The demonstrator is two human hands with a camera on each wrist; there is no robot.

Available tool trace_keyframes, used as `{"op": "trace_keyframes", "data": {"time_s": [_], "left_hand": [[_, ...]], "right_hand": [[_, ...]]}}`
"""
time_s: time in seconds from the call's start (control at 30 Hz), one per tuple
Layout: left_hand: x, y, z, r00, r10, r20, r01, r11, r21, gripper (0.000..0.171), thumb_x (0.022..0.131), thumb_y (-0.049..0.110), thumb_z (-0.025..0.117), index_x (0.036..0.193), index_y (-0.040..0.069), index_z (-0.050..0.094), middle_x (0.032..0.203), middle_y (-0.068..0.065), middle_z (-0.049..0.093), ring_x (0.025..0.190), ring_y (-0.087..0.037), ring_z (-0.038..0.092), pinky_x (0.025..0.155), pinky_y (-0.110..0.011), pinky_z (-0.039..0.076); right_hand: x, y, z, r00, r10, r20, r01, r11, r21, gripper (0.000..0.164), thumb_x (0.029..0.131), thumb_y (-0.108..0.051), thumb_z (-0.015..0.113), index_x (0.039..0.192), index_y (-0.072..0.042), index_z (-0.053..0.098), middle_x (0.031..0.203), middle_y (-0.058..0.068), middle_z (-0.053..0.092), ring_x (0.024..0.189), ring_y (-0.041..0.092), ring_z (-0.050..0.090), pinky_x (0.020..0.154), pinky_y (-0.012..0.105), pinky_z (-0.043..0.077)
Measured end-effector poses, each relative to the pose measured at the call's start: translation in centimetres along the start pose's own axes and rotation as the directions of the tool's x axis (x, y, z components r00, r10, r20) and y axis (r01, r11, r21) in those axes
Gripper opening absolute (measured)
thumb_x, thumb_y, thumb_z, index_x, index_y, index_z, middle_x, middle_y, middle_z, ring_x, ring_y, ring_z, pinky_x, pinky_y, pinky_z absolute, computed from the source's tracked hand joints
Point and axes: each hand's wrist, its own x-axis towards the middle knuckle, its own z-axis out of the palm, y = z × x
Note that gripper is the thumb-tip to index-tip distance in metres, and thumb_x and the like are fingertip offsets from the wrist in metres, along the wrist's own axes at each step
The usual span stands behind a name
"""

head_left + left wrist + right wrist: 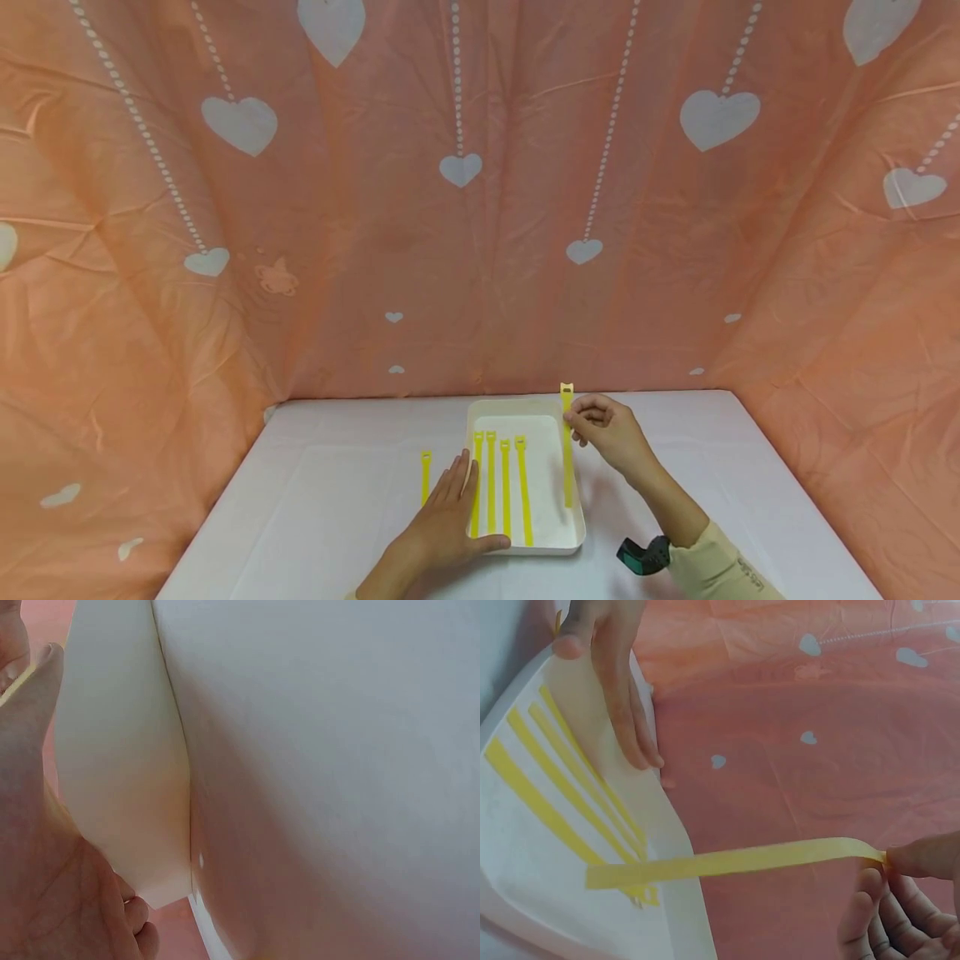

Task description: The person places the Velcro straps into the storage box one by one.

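Note:
My right hand [611, 433] pinches a yellow cable strap [567, 458] between thumb and fingers, near its slotted head. The strap hangs down over the right side of a white tray [551, 525]. In the right wrist view, the strap stretches from the pinching fingertips [911, 859] across the tray edge. My left hand [446, 517] rests along the tray's left rim with its fingers straight, thumb at the near-left corner. Several yellow straps [506, 487] lie side by side in the tray, heads toward the far end; the left hand partly covers the leftmost.
Another yellow strap [426, 475] lies on the white table [330, 500] left of the tray, its lower part hidden behind the left hand. A dark wrist device [643, 556] is at the right sleeve. Pink curtain [510, 317] with white hearts stands behind and on both sides.

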Motion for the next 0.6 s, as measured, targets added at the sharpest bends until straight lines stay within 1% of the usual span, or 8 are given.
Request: {"op": "trace_keyframes", "data": {"time_s": [0.07, 0.17, 0.3, 0.6], "left_hand": [[0.0, 0.0, 0.0, 1.000, 0.000, 0.001, 0.000, 1.000, -0.001, 0.124, 0.089, 0.076, 0.070, 0.168, -0.006, 0.020, 0.179, -0.022, 0.007, 0.166, -0.038, 0.011, 0.132, -0.057, 0.019], [0.0, 0.0, 0.1, 1.000, -0.001, -0.002, 0.001, 1.000, -0.001, 0.124, 0.089, 0.076, 0.070, 0.168, -0.006, 0.020, 0.179, -0.022, 0.007, 0.166, -0.038, 0.011, 0.132, -0.057, 0.019], [0.0, 0.0, 0.1, 1.000, -0.001, -0.003, 0.001, 1.000, 0.000, 0.124, 0.089, 0.076, 0.070, 0.168, -0.006, 0.021, 0.179, -0.022, 0.007, 0.166, -0.038, 0.011, 0.132, -0.057, 0.020], [0.0, 0.1, -0.1, 1.000, -0.012, 0.013, 0.012, 1.000, -0.001, 0.126, 0.089, 0.078, 0.069, 0.169, -0.005, 0.018, 0.179, -0.021, 0.006, 0.166, -0.038, 0.010, 0.132, -0.057, 0.019]], "right_hand": [[-0.1, 0.0, 0.1, 1.000, -0.007, 0.005, 0.007, 1.000, 0.006, 0.016, 0.101, -0.010, 0.077, 0.105, 0.003, 0.068, 0.084, 0.006, 0.073, 0.075, 0.022, 0.068, 0.066, 0.026, 0.059], [-0.2, 0.2, 0.5, 0.999, -0.016, 0.040, 0.015, 1.000, 0.018, 0.020, 0.101, -0.012, 0.077, 0.107, 0.004, 0.068, 0.086, 0.008, 0.073, 0.075, 0.021, 0.068, 0.067, 0.027, 0.059], [-0.4, 0.8, 1.2, 0.997, -0.008, 0.078, 0.005, 0.999, 0.036, 0.021, 0.101, -0.012, 0.077, 0.108, 0.005, 0.068, 0.088, 0.010, 0.074, 0.073, 0.015, 0.066, 0.066, 0.028, 0.059], [-0.6, 2.1, 2.5, 0.995, 0.032, 0.098, -0.037, 0.998, 0.049, 0.019, 0.101, -0.013, 0.077, 0.107, 0.003, 0.069, 0.086, 0.007, 0.075, 0.073, 0.018, 0.067, 0.065, 0.028, 0.059]]}}
